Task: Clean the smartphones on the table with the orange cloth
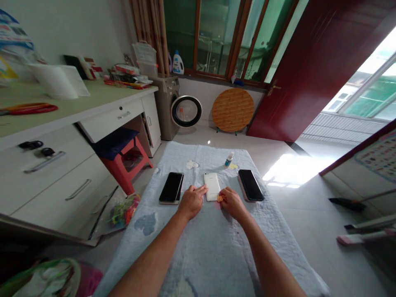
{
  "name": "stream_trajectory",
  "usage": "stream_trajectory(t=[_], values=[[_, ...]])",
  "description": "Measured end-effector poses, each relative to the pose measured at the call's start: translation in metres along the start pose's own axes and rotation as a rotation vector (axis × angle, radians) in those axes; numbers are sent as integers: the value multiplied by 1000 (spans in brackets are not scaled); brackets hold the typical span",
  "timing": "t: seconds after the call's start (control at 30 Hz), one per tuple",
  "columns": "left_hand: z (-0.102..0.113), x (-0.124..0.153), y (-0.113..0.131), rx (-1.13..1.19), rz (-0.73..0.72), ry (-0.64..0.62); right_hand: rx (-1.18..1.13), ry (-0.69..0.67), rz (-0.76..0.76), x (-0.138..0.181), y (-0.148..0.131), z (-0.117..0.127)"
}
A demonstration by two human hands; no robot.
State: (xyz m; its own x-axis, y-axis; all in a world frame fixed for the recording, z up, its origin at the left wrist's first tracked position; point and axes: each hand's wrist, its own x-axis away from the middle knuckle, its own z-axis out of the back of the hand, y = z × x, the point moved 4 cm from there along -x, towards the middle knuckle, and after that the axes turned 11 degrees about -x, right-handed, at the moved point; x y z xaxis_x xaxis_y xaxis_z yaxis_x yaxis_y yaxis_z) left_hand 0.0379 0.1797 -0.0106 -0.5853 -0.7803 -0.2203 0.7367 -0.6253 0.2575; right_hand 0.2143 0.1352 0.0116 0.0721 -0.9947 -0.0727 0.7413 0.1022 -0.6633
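Note:
A white smartphone (pixel 212 187) lies back up in the middle of the cloth-covered table. My left hand (pixel 192 201) rests beside it, fingertips stretched out against its left edge. Pinched in my right hand (pixel 230 201) is a small orange cloth (pixel 220 198), held at the phone's lower right edge. To the left lies a stack of dark-screened phones (pixel 171 187); another such stack (pixel 250 185) lies to the right. Behind the white phone stands a small spray bottle (pixel 228 160) with a blue label.
A light blue cloth (pixel 210 247) covers the table. On the left are a desk (pixel 108 97) with drawers and a red stool (pixel 123 161). Farther back are a washing machine (pixel 167 107) with its door open, a round wooden board (pixel 233 110) and a dark red door (pixel 297 70).

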Motion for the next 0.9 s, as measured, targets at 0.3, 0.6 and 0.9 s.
stream_trajectory(t=[0.3, 0.6, 0.9], values=[[2, 1, 1, 19, -1, 24, -16, 79, -16, -17, 0, -7], [4, 4, 1, 29, -3, 3, 30, 233, -78, -60, 15, -22], [8, 3, 2, 43, 14, -4, 161, 203, -112, -81, 14, -34]])
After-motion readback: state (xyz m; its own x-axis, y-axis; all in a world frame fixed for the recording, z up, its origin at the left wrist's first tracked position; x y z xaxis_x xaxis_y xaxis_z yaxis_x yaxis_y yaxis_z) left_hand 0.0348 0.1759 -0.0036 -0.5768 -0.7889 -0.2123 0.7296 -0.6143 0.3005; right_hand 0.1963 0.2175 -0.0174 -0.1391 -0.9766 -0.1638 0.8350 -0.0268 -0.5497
